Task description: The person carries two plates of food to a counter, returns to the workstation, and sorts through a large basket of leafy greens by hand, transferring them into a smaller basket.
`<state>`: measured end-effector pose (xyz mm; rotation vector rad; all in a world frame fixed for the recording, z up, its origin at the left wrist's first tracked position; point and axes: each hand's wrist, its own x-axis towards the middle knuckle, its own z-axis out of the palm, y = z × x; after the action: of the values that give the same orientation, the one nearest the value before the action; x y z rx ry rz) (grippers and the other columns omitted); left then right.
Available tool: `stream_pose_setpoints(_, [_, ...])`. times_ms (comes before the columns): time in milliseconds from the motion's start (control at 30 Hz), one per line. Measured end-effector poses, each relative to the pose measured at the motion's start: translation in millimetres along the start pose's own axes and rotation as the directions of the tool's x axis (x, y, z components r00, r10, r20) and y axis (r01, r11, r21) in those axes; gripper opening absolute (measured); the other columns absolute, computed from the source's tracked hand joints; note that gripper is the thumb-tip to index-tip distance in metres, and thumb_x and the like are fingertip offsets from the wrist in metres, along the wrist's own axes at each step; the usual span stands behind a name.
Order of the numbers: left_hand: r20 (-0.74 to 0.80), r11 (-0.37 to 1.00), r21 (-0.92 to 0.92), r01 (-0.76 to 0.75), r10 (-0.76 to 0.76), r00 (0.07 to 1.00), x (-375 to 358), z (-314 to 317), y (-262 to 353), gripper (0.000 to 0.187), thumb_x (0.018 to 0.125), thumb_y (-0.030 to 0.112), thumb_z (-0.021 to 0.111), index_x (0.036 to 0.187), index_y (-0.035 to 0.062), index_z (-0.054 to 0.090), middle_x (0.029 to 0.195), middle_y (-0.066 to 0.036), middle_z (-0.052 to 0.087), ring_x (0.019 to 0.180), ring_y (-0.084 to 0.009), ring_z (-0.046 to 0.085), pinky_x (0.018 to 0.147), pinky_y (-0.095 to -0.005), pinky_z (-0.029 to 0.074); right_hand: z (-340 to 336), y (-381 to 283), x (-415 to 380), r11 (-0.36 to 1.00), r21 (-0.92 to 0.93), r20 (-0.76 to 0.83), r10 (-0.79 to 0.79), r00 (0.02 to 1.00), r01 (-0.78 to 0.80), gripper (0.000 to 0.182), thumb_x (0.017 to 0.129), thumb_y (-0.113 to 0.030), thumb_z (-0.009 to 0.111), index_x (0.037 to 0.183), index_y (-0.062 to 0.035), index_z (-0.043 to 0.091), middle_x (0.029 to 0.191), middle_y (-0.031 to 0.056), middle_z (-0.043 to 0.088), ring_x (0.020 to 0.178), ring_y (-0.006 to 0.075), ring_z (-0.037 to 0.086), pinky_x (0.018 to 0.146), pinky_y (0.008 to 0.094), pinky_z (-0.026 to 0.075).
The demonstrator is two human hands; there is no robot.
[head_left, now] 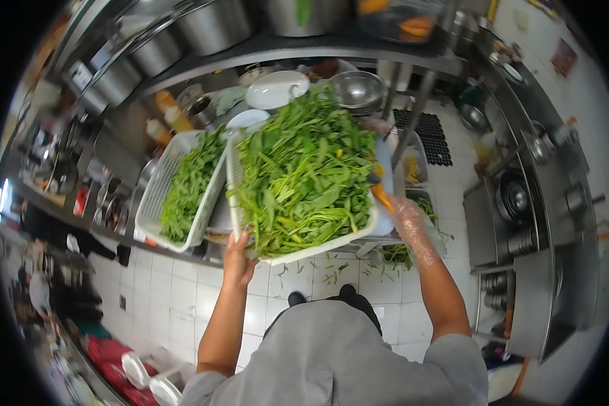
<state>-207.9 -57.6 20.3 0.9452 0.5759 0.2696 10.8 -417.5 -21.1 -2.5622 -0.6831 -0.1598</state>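
This is a kitchen. The floor has white square tiles, and bits of green leaf lie on it. A long shelf up high holds big shiny metal pots — all in a row. A black mat lies on the floor. Metal cupboards stand along one side — grey and shiny.

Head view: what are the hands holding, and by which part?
Both hold the white plastic basket of leafy greens: left hand at its near corner rim, right hand, in a clear plastic glove, at the right edge.
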Motion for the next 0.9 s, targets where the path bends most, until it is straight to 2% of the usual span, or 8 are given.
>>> stream_pose_setpoints(133, [-0.192, 0.963, 0.265, -0.054, 0.107, 0.976, -15.3, 20.1, 5.5, 0.049, 0.091, 0.017, 0.054, 0.136, 0.0124, 0.035, 0.124, -0.007, 0.049, 0.113, -0.0215, 0.047, 0.091, -0.0459, 0.041, -3.1, -1.8, 3.4, 0.999, 0.015, 0.011, -0.032, 0.999, 0.032, 0.038, 0.083, -0.024, 0.061, 0.119, -0.0120, 0.058, 0.093, 0.0167, 0.063, 0.087, 0.0344, 0.059, 0.077, 0.0429, 0.046])
stream_pose_setpoints(167, [-0.126, 0.874, 0.395, -0.284, 0.358, 0.925, -5.7, 5.6, -6.8, 0.052, 0.089, 0.012, 0.056, 0.137, 0.0106, 0.035, 0.126, -0.006, 0.049, 0.115, -0.0190, 0.045, 0.093, -0.0386, 0.039, -3.3, -2.0, -0.5, 0.996, 0.036, -0.033, -0.075, 0.997, 0.076, 0.037, 0.082, -0.021, 0.061, 0.117, -0.0112, 0.058, 0.093, 0.0170, 0.062, 0.087, 0.0346, 0.059, 0.077, 0.0430, 0.046])
stream_pose_setpoints(267, [-0.084, 0.585, 0.712, -0.388, 0.620, 0.780, -18.5, 18.6, 14.9, 0.044, 0.085, 0.007, 0.059, 0.128, 0.0068, 0.046, 0.121, -0.008, 0.053, 0.111, -0.0215, 0.047, 0.089, -0.0336, 0.040, -5.3, -18.0, -6.8, 0.987, 0.100, -0.077, -0.117, 0.990, 0.125, 0.034, 0.082, -0.017, 0.062, 0.115, -0.0093, 0.059, 0.094, 0.0174, 0.062, 0.087, 0.0349, 0.059, 0.076, 0.0430, 0.046])
stream_pose_setpoints(333, [0.320, 0.007, 0.876, -0.482, 0.740, 0.592, -20.3, 33.5, 35.5, 0.028, 0.082, 0.003, 0.061, 0.110, 0.0044, 0.059, 0.106, -0.012, 0.059, 0.102, -0.0250, 0.052, 0.083, -0.0335, 0.043, -15.9, -31.1, -5.7, 0.994, 0.070, -0.041, -0.082, 0.996, 0.084, 0.032, 0.080, -0.014, 0.062, 0.111, -0.0056, 0.060, 0.097, 0.0173, 0.062, 0.089, 0.0349, 0.059, 0.077, 0.0423, 0.047])
stream_pose_setpoints(500, [0.479, -0.046, 0.764, -0.644, 0.709, 0.518, 5.9, 63.2, 58.7, 0.019, 0.082, -0.004, 0.056, 0.097, 0.0028, 0.065, 0.086, -0.013, 0.060, 0.082, -0.0248, 0.058, 0.074, -0.0322, 0.046, -26.1, -45.7, 1.1, 0.998, 0.025, -0.165, -0.058, 0.985, 0.063, 0.031, 0.081, -0.015, 0.063, 0.110, -0.0032, 0.060, 0.105, 0.0167, 0.061, 0.096, 0.0332, 0.058, 0.084, 0.0397, 0.046])
stream_pose_setpoints(600, [0.199, 0.332, 0.713, -0.618, 0.750, 0.631, 10.8, 67.7, 78.7, 0.019, 0.088, 0.004, 0.054, 0.105, 0.0017, 0.064, 0.082, -0.011, 0.064, 0.060, -0.0169, 0.058, 0.057, -0.0277, 0.046, -42.1, -57.0, -3.6, 0.983, 0.181, -0.230, 0.085, 0.969, -0.043, 0.030, 0.083, -0.014, 0.061, 0.110, -0.0016, 0.060, 0.113, 0.0159, 0.058, 0.105, 0.0297, 0.055, 0.091, 0.0365, 0.043])
stream_pose_setpoints(733, [0.023, 0.501, 0.770, -0.395, 0.597, 0.802, 10.9, 53.6, 89.4, 0.021, 0.088, 0.018, 0.060, 0.099, 0.0010, 0.066, 0.070, -0.013, 0.064, 0.054, -0.0192, 0.055, 0.056, -0.0278, 0.046, -68.7, -83.2, -17.0, 0.870, 0.485, -0.228, 0.222, 0.948, -0.088, 0.027, 0.085, -0.010, 0.056, 0.108, 0.0015, 0.061, 0.120, 0.0146, 0.054, 0.113, 0.0271, 0.050, 0.098, 0.0344, 0.037])
stream_pose_setpoints(900, [0.238, 0.108, 0.948, -0.300, 0.389, 0.890, 15.0, 50.7, 42.8, 0.035, 0.084, 0.031, 0.064, 0.099, -0.0005, 0.065, 0.072, -0.022, 0.064, 0.063, -0.0299, 0.063, 0.062, -0.0405, 0.050, -80.9, -102.7, -28.1, 0.801, 0.599, -0.220, 0.174, 0.960, -0.008, 0.026, 0.085, -0.008, 0.055, 0.108, 0.0027, 0.060, 0.120, 0.0140, 0.055, 0.112, 0.0271, 0.051, 0.099, 0.0356, 0.037])
